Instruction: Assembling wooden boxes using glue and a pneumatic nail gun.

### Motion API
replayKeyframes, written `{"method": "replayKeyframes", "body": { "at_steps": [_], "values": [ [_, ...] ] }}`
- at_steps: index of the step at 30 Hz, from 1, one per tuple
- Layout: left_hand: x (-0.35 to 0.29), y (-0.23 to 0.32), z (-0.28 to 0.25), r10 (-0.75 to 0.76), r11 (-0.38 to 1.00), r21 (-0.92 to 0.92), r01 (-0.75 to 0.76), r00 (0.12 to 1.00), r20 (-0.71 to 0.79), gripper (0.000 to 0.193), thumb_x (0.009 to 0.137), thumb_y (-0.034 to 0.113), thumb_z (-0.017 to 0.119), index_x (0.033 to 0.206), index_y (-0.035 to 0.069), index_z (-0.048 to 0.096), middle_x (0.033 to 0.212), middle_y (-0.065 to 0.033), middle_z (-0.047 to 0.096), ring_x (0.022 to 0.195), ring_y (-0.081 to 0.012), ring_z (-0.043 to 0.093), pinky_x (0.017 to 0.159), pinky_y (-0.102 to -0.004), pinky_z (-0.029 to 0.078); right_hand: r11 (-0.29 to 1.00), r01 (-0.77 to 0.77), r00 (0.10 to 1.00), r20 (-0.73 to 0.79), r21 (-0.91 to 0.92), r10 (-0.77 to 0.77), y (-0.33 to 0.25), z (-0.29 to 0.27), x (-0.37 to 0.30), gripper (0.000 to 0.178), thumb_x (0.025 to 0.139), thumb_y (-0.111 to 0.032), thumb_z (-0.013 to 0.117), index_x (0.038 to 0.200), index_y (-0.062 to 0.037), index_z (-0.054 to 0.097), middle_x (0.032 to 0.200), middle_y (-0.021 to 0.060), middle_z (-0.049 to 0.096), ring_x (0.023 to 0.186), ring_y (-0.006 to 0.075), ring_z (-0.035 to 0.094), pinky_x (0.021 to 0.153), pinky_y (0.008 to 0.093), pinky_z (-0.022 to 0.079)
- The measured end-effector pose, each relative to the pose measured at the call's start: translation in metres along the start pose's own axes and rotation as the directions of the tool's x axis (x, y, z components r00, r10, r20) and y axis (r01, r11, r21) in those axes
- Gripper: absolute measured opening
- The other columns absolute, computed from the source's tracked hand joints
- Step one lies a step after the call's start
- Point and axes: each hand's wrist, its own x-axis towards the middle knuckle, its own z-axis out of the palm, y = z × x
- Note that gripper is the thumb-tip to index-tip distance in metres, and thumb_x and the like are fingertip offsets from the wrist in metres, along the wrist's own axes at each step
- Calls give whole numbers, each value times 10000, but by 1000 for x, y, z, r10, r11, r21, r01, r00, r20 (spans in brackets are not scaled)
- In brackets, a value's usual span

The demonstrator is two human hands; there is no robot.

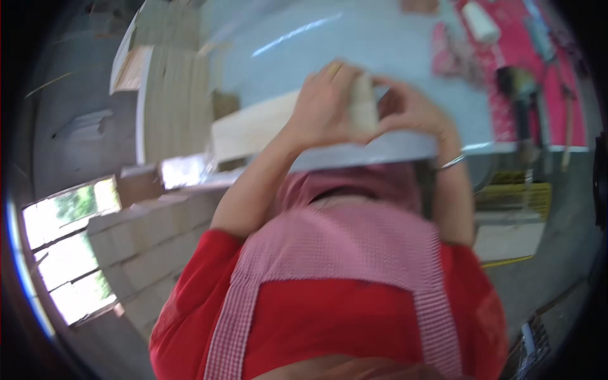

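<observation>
A pale wooden board (253, 125), or a thin stack of them, lies along the near edge of a light blue-grey table. My left hand (326, 104) lies across it near its right end, fingers wrapped over the far side. At that right end my right hand (415, 107) curves into a C, with fingertips and thumb meeting the board's corners and a gap at the palm. Blur hides the exact finger contact and whether the board is one piece or several.
Stacked pale boards (174, 104) stand at the table's left. On the right, a pink cloth (563, 117) bears a white roll (481, 22) and a dark brush-like tool (516, 88). A crumpled pink rag (453, 57) lies beside it. A yellow crate (529, 196) sits below the table's right side.
</observation>
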Motion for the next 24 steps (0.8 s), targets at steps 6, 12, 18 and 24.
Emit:
{"method": "replayKeyframes", "body": {
  "at_steps": [6, 12, 18, 24],
  "values": [
    [-14, 1, 11, -52, 999, 18, 51, 997, 51, 774, 504, 363, 884, 1127, 52, 545, 1043, -154, 572, 971, -352, 573, 819, -434, 443, 1000, 24, 998, 65, 5, -24, 57, 3, 12, 919, 684, -235, 896, 1452, -67, 419, 849, 26, 616, 750, 108, 576, 670, 274, 498],
    [-30, 7, 5, -80, 997, 4, 80, 996, 49, 835, 487, 377, 867, 1181, 55, 532, 1094, -125, 562, 1029, -314, 562, 852, -422, 410, 991, 127, 991, -56, 41, -125, 27, 29, -14, 758, 783, -124, 802, 1448, -68, 442, 1064, 77, 619, 869, 142, 599, 737, 303, 521],
    [-19, 3, 10, -96, 995, 14, 96, 994, 55, 845, 478, 399, 865, 1175, 52, 535, 1090, -126, 565, 1015, -306, 564, 850, -406, 402, 692, 283, 715, -336, -664, -614, 17, 93, -53, 562, 788, 25, 719, 1329, -4, 567, 1237, 172, 597, 1052, 252, 620, 876, 342, 519],
    [-14, 2, 9, -87, 996, 10, 86, 995, 52, 839, 479, 401, 862, 1169, 49, 539, 1082, -123, 569, 1020, -306, 562, 845, -409, 403, 699, 148, 494, -560, -699, -665, 30, 123, -46, 430, 751, 66, 717, 1174, 37, 646, 1188, 180, 625, 1044, 307, 622, 852, 364, 519]
  ]
}}
